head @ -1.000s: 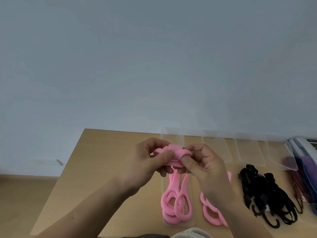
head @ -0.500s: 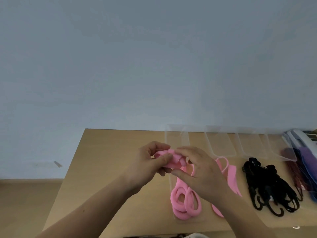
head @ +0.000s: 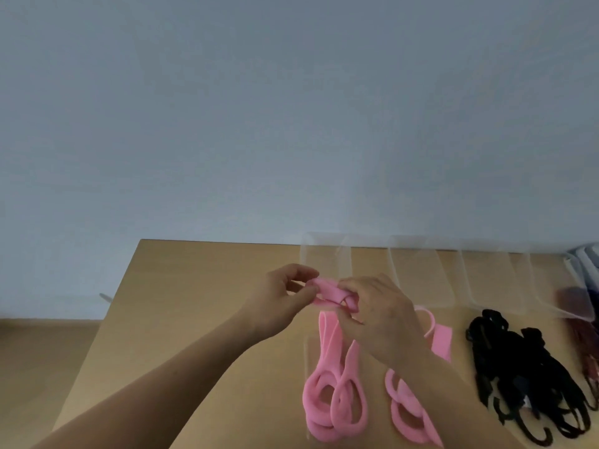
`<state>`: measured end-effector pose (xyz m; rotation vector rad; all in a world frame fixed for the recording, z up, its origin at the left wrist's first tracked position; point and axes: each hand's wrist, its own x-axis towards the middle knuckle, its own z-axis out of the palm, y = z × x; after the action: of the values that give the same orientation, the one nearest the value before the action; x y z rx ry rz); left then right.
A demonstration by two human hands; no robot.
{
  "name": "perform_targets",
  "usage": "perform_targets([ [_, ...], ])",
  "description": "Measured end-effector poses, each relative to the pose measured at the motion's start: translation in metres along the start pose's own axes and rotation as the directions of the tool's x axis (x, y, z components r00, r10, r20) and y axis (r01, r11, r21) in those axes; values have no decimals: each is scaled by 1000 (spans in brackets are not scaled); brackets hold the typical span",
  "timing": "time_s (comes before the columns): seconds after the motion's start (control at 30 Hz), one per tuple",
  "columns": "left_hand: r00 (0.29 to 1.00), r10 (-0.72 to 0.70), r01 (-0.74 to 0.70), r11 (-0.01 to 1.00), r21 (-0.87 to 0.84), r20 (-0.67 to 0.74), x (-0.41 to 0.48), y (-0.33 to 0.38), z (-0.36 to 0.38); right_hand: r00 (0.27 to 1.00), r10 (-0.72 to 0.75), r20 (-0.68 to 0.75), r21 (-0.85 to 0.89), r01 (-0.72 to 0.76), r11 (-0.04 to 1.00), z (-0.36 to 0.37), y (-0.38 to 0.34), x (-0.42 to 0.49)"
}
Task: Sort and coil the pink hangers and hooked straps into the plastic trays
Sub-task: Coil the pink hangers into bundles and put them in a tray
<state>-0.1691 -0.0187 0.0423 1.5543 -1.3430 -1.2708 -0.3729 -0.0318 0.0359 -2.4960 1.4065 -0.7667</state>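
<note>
The fingers [head: 303, 274] of the left hand [head: 282, 303] are curling over one end of a folded pink strap [head: 329, 292] while the thumb is pressing up from below, so this hand is pinching the strap. The right hand [head: 381, 314] is gripping the other end, its fingertips [head: 352, 306] bending round the coiled band and clamping it. The two hands are nearly touching, and the strap is being held in the air between them, above the wooden table [head: 194, 303]. Directly beneath the hands, a bundle of looped pink hangers [head: 334, 393] is lying in a clear near tray [head: 306, 377], its long ends pointing toward the hands. Just to the right, partly hidden by the right forearm, more pink pieces [head: 408, 414] are lying on the table. Farther right, a tangled pile of black hooked straps [head: 531, 377] is resting on the table, hooks pointing toward the near edge. At the right border some dark red straps [head: 583, 338] are showing, too blurred to describe further. Along the far edge of the table, a row of clear plastic trays [head: 418, 277] is standing side by side against a plain grey-blue wall [head: 291, 108].
</note>
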Motion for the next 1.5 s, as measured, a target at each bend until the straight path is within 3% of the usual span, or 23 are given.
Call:
perform_targets([
  [0.17,973,-34,79,979,190,-229,56,-10,8,999,9,46,96,-13,995,24,44,40],
  [0.33,958,-91,196,899,392,-271,106,-29,17,989,-50,141,127,32,991,53,81,79],
  [0.53,950,-165,262,885,386,-267,134,-49,24,916,-139,376,88,114,990,87,105,113],
  [0.73,944,-147,251,900,357,-295,134,-56,29,870,-140,473,26,144,989,97,112,123],
  [0.9,942,-180,274,900,339,-283,136,-55,28,867,-167,470,-110,246,963,101,106,123],
  [1.2,951,-133,236,894,382,-278,134,-62,30,920,-105,379,-187,187,965,108,101,113],
  [1.27,953,100,104,781,616,-287,131,-63,30,934,-92,346,-188,165,968,107,102,109],
  [1.33,892,409,-77,560,825,-195,130,-64,33,940,-84,331,-210,160,964,106,104,106],
  [1.37,865,491,-155,461,874,-105,130,-64,35,944,-78,322,-218,154,964,106,104,105],
  [1.43,867,493,-254,316,914,70,129,-62,39,955,-64,289,-226,133,965,105,104,104],
  [1.5,905,392,-280,251,927,167,128,-61,40,959,-39,282,-218,104,970,103,102,103],
])
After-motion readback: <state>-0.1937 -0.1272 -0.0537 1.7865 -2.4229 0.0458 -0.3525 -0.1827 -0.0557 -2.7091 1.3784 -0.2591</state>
